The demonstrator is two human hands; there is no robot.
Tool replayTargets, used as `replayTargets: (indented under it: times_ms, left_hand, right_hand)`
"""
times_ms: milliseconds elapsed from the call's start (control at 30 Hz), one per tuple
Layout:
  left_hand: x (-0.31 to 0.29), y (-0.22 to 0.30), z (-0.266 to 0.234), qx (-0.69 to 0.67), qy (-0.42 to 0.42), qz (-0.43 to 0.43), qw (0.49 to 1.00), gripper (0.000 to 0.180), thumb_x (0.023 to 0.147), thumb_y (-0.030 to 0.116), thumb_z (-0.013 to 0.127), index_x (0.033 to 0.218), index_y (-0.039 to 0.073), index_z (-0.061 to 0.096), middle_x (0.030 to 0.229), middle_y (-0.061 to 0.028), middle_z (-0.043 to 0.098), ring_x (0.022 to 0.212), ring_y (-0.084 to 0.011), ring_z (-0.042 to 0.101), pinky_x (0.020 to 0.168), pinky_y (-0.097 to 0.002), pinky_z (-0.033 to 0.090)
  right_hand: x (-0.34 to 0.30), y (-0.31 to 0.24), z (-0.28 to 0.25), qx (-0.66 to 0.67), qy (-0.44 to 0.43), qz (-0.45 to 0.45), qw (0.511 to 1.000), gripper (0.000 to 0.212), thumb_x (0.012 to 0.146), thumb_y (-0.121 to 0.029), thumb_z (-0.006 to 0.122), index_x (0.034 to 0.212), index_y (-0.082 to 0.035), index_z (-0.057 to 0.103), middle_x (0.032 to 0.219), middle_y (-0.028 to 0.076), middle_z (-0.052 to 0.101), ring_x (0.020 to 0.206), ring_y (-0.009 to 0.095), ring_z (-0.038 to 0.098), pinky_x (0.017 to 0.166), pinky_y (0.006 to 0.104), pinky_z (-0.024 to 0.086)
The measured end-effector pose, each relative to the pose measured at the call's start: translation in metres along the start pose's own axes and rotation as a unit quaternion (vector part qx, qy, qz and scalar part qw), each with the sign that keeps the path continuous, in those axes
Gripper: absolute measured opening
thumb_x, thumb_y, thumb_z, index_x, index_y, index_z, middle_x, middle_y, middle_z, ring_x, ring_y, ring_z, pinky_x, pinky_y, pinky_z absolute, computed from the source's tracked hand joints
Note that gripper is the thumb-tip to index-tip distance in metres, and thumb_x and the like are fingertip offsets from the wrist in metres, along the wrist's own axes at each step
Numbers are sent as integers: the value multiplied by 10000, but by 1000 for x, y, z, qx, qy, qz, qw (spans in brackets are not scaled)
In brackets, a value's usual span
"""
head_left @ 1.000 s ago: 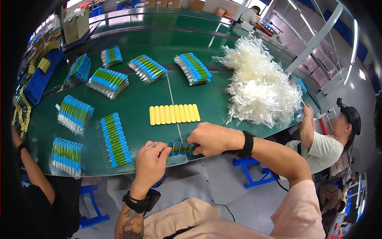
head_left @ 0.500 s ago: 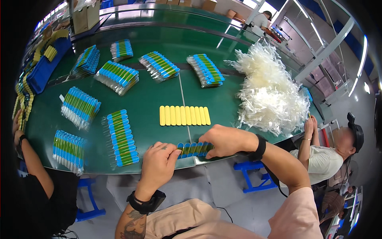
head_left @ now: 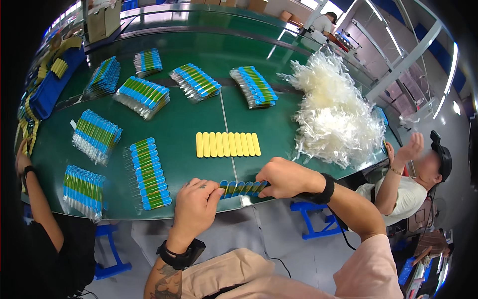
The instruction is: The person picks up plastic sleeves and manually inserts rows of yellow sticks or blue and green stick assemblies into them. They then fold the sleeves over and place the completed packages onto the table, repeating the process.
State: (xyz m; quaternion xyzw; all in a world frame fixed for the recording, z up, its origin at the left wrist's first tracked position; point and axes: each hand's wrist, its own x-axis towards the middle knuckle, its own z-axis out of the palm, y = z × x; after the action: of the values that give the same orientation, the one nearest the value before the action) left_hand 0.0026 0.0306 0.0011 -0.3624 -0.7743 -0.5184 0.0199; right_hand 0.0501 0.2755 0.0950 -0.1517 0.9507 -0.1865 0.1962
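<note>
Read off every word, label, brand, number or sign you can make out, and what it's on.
None can be read.
Blue-and-green strips between the left hand and right hand: any print is too small.
Yellow strips: no print visible.
Clear wrapper pile: nothing legible.
Cardboard box at the back: too small to tell.

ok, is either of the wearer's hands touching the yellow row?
No, the yellow row lies apart on the green table, while the left hand and right hand grip the blue-and-green strips.
</note>
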Motion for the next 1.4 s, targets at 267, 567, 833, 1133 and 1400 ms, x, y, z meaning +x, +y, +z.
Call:
replayTargets:
  times_ms: [267,567,833,1133,1400]
  left_hand:
    - [2,1,-2,-8,8,-23,1000,126,891,94,655,819,-8,637,748,-148,626,745,-356,564,686,-432,446]
    - [3,0,0,-3,-2,-27,1000,158,898,99,644,787,-4,599,740,-157,605,736,-365,549,673,-442,432]
    - [8,7,-1,45,-45,-43,997,208,934,149,581,792,3,538,782,-156,561,795,-392,519,721,-472,407]
    - [4,4,0,67,-52,-72,994,215,941,181,574,832,-1,608,955,-134,647,907,-373,568,809,-481,442]
    - [8,0,6,55,-41,-78,995,193,900,154,617,798,-5,656,978,-113,670,907,-354,595,825,-474,460]
  right_hand:
    - [9,21,-7,46,12,9,999,213,788,-166,804,901,0,735,727,205,659,696,386,641,619,431,485]
    - [5,31,-10,80,16,41,996,223,835,-191,775,899,16,723,759,198,676,733,369,659,653,432,497]
    - [-4,44,2,151,13,36,988,297,911,-300,746,930,-4,727,762,113,690,692,202,635,641,341,490]
    - [8,23,7,196,-7,32,980,419,1005,-344,611,817,25,678,687,200,624,668,371,618,642,447,480]
    - [19,23,16,47,37,114,992,401,982,-352,653,811,11,664,737,195,665,704,368,654,663,476,500]
